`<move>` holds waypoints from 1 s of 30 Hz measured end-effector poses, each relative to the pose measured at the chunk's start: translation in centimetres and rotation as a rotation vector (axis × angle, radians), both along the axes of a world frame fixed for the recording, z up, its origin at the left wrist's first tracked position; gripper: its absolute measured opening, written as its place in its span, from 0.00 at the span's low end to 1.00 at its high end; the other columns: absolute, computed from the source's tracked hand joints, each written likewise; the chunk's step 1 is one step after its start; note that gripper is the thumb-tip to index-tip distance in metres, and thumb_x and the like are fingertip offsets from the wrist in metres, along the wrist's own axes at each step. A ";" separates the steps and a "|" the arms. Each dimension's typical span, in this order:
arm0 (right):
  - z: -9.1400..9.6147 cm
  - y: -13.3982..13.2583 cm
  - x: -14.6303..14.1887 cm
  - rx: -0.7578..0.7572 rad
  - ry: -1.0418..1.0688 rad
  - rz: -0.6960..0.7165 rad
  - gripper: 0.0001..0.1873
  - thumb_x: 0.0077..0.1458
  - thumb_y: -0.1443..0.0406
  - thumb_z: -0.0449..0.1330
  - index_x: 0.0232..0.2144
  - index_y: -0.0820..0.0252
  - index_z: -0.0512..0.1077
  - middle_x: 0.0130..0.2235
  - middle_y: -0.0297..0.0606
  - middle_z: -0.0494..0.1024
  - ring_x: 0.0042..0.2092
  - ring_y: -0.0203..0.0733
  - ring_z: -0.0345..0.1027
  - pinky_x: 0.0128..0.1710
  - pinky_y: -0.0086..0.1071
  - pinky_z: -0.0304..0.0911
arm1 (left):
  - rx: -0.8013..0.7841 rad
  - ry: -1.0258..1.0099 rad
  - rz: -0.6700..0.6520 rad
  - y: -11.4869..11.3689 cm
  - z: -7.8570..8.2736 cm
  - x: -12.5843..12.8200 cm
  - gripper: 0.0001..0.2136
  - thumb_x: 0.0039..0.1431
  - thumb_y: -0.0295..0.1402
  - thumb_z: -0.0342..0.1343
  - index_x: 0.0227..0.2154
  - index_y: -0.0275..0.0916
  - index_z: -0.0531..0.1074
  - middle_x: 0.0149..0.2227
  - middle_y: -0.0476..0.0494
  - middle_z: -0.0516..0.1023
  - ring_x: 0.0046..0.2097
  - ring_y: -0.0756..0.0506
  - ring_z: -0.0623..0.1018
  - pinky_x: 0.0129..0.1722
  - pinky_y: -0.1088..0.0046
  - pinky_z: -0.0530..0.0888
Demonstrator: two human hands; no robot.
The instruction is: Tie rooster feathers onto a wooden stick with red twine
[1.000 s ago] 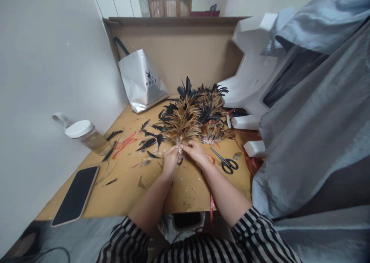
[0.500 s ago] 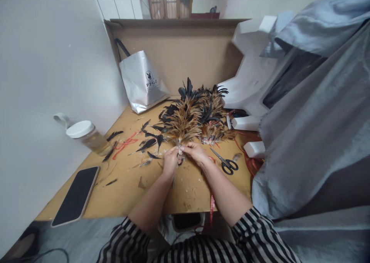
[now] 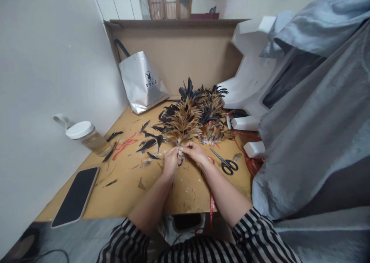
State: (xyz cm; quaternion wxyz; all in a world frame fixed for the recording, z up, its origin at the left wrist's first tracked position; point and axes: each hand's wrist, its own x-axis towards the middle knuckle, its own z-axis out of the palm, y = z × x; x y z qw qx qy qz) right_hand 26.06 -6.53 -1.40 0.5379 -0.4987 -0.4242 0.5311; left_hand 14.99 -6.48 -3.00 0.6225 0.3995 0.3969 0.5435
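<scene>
A bundle of brown and black feathers (image 3: 185, 118) lies on the table, its pale quill ends toward me. My left hand (image 3: 171, 161) is closed on those ends from the left. From the right, my right hand (image 3: 193, 152) pinches at the same spot, thumb and fingertips together beside the left fingers. What exactly lies between the fingertips is too small to make out. Another feather bunch (image 3: 215, 132) lies just right of the bundle. Black-handled scissors (image 3: 227, 163) rest to the right of my right hand, blades pointing up-left.
Loose black feathers (image 3: 148, 144) and red string (image 3: 124, 145) are scattered on the left. Beyond them stand a lidded jar (image 3: 92, 138), a phone (image 3: 75, 195) and a silver bag (image 3: 141, 82). Grey cloth (image 3: 312, 139) and white foam (image 3: 245, 123) border the right side. Red ribbon (image 3: 212, 205) hangs over the front edge.
Almost nothing differs. Both hands stay at the quill ends, with only a very slight shift of the fingers.
</scene>
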 end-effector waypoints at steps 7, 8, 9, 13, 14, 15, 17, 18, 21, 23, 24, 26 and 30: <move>0.2 0.0 -0.2 -0.008 0.036 0.036 0.22 0.31 0.55 0.68 0.24 0.59 0.63 0.20 0.28 0.70 0.22 0.33 0.62 0.26 0.28 0.56 | 0.025 0.038 0.036 -0.1 0.1 0.0 0.09 0.49 0.37 0.52 0.23 0.36 0.67 0.17 0.54 0.63 0.15 0.56 0.59 0.13 0.80 0.55; 0.2 0.0 -0.2 -0.015 0.031 0.044 0.21 0.31 0.55 0.68 0.24 0.59 0.63 0.20 0.28 0.70 0.22 0.33 0.62 0.25 0.28 0.55 | 0.027 0.047 0.037 -0.1 0.1 0.0 0.10 0.49 0.38 0.52 0.22 0.36 0.67 0.17 0.54 0.63 0.15 0.56 0.59 0.13 0.80 0.55; 0.2 0.0 -0.1 -0.020 0.020 0.049 0.21 0.32 0.55 0.67 0.24 0.59 0.63 0.19 0.28 0.69 0.21 0.32 0.61 0.25 0.28 0.55 | 0.028 0.052 0.036 -0.1 0.1 0.0 0.10 0.49 0.38 0.52 0.23 0.36 0.67 0.18 0.53 0.63 0.15 0.56 0.59 0.13 0.80 0.55; 0.2 0.0 0.0 -0.004 -0.035 0.056 0.20 0.33 0.54 0.67 0.22 0.60 0.64 0.19 0.28 0.69 0.22 0.32 0.60 0.26 0.28 0.54 | 0.029 0.062 0.044 0.0 -0.1 0.0 0.12 0.50 0.40 0.52 0.22 0.35 0.67 0.18 0.53 0.64 0.15 0.56 0.60 0.13 0.80 0.55; 0.1 0.0 0.1 0.004 -0.044 0.062 0.20 0.33 0.53 0.66 0.21 0.60 0.64 0.19 0.29 0.69 0.22 0.32 0.60 0.26 0.28 0.54 | 0.036 0.064 0.048 0.0 -0.1 0.0 0.12 0.50 0.40 0.52 0.22 0.35 0.67 0.18 0.52 0.64 0.15 0.56 0.60 0.13 0.80 0.55; 0.1 0.0 0.1 0.010 -0.051 0.071 0.20 0.34 0.53 0.66 0.20 0.61 0.64 0.20 0.29 0.70 0.22 0.32 0.60 0.26 0.28 0.55 | 0.045 0.064 0.049 0.0 -0.1 0.0 0.12 0.50 0.41 0.52 0.21 0.35 0.67 0.18 0.52 0.64 0.15 0.56 0.60 0.13 0.80 0.55; -0.1 0.1 0.2 0.020 -0.065 0.084 0.20 0.34 0.53 0.65 0.20 0.61 0.64 0.20 0.30 0.70 0.23 0.31 0.59 0.27 0.27 0.55 | 0.054 0.057 0.041 -0.1 -0.1 0.1 0.13 0.49 0.41 0.53 0.22 0.35 0.67 0.18 0.52 0.64 0.15 0.56 0.60 0.13 0.80 0.55; -0.3 0.2 0.2 0.024 -0.076 0.084 0.19 0.35 0.53 0.65 0.19 0.61 0.64 0.20 0.30 0.70 0.23 0.31 0.59 0.26 0.27 0.54 | 0.048 0.052 0.036 -0.1 -0.1 0.1 0.13 0.49 0.42 0.53 0.23 0.35 0.68 0.19 0.52 0.64 0.16 0.56 0.60 0.13 0.80 0.54; -0.6 0.3 0.4 0.031 -0.107 0.078 0.19 0.36 0.53 0.65 0.19 0.61 0.64 0.20 0.30 0.70 0.22 0.31 0.58 0.26 0.27 0.54 | 0.015 0.043 0.017 -0.2 0.2 0.2 0.15 0.47 0.45 0.55 0.25 0.35 0.68 0.19 0.53 0.64 0.16 0.57 0.59 0.14 0.81 0.53; -0.7 0.4 0.4 0.029 -0.121 0.073 0.18 0.36 0.53 0.64 0.19 0.61 0.65 0.20 0.30 0.70 0.22 0.31 0.58 0.25 0.27 0.54 | 0.009 0.045 0.012 -0.3 0.3 0.3 0.17 0.46 0.47 0.56 0.25 0.35 0.68 0.18 0.53 0.63 0.16 0.57 0.58 0.14 0.81 0.52; -0.7 0.4 0.5 0.027 -0.129 0.071 0.18 0.37 0.53 0.64 0.19 0.61 0.65 0.20 0.30 0.70 0.22 0.31 0.58 0.25 0.27 0.54 | 0.010 0.046 0.011 -0.3 0.3 0.3 0.17 0.46 0.47 0.56 0.24 0.35 0.68 0.18 0.54 0.63 0.15 0.58 0.57 0.14 0.81 0.51; -0.6 0.4 0.5 0.027 -0.140 0.075 0.18 0.37 0.53 0.64 0.19 0.60 0.65 0.20 0.31 0.70 0.22 0.32 0.59 0.25 0.27 0.54 | 0.011 0.045 0.007 -0.3 0.2 0.4 0.18 0.45 0.48 0.57 0.22 0.35 0.66 0.17 0.55 0.61 0.15 0.58 0.56 0.14 0.81 0.51; 0.0 0.2 0.6 0.027 -0.141 0.093 0.18 0.36 0.53 0.64 0.19 0.61 0.66 0.20 0.31 0.70 0.22 0.32 0.59 0.25 0.27 0.54 | 0.008 0.043 0.012 -0.2 0.0 0.4 0.19 0.45 0.49 0.57 0.20 0.36 0.65 0.15 0.55 0.59 0.15 0.58 0.55 0.14 0.81 0.50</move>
